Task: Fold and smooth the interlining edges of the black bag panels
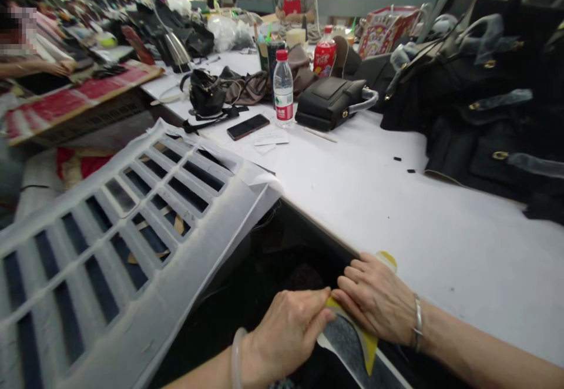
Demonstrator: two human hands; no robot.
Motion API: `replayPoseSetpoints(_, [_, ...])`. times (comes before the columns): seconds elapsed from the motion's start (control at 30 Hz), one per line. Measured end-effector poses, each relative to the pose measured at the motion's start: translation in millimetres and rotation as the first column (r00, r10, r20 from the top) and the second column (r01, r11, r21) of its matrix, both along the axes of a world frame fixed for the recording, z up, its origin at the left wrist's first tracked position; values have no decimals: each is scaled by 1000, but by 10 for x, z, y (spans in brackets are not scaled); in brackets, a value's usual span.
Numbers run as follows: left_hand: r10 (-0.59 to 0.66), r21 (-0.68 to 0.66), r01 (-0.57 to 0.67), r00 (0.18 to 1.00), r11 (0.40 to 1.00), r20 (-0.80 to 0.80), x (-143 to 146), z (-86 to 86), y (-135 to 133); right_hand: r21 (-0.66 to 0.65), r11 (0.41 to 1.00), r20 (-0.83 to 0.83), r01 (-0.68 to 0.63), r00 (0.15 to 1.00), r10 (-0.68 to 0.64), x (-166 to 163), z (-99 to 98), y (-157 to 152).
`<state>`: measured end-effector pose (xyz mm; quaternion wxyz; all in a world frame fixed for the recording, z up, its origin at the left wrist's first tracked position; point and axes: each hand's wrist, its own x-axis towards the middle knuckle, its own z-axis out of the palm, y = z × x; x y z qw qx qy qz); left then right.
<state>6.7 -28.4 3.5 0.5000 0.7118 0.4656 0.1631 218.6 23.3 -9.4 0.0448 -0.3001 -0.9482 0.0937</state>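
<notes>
Both hands met at the desk's (396,213) near edge: the left hand (286,333) pinched a yellow strip (368,348) between thumb and fingers, while the right hand (379,301) lay flat, fingers together, pressing it down. Beneath them sat a dark grey piece (346,348), half over the edge. A slotted white crate (110,248) leaned at the left; black bags (484,113) crowded the far right. Farther off stood a bottle (282,89) beside a phone (248,126). The strip looked thin, soft and light, probably sticky, best taken by its free end.
</notes>
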Motion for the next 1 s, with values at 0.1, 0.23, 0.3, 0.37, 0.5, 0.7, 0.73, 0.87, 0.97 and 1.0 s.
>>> replayPoseSetpoints(0.1, [35,-123,-16,986,992,161,-16,-11,34,-14,996,-21,87,996,-87,-3,-18,-167])
replayPoseSetpoints(0.23, [283,-490,-83,894,868,349,24,-123,95,-17,984,-26,179,983,-179,-20,-3,-307])
replayPoseSetpoints(0.3, [359,-588,-49,831,807,424,69,-199,112,-20,979,-11,203,979,-203,-28,17,-328])
replayPoseSetpoints(0.37, [362,-603,10,792,797,491,112,-261,122,-26,976,3,215,977,-215,-13,42,-342])
replayPoseSetpoints(0.5, [374,-618,-11,805,786,460,156,-315,131,-171,943,51,284,959,-280,183,105,-405])
replayPoseSetpoints(0.7, [445,-695,13,760,719,474,154,-329,100,-791,379,79,480,695,-715,582,218,-387])
replayPoseSetpoints(0.73, [453,-701,5,760,713,466,155,-320,99,-851,340,26,399,680,-732,566,227,-355])
replayPoseSetpoints(0.87, [428,-679,1,775,734,464,172,-243,128,-927,302,-46,224,730,-682,265,172,-217])
replayPoseSetpoints(0.97, [365,-610,24,783,792,505,193,-193,145,-935,271,-9,230,746,-666,24,61,-166])
replayPoseSetpoints(1.0, [363,-605,18,785,796,502,200,-189,143,-934,273,-9,232,747,-665,-24,28,-160])
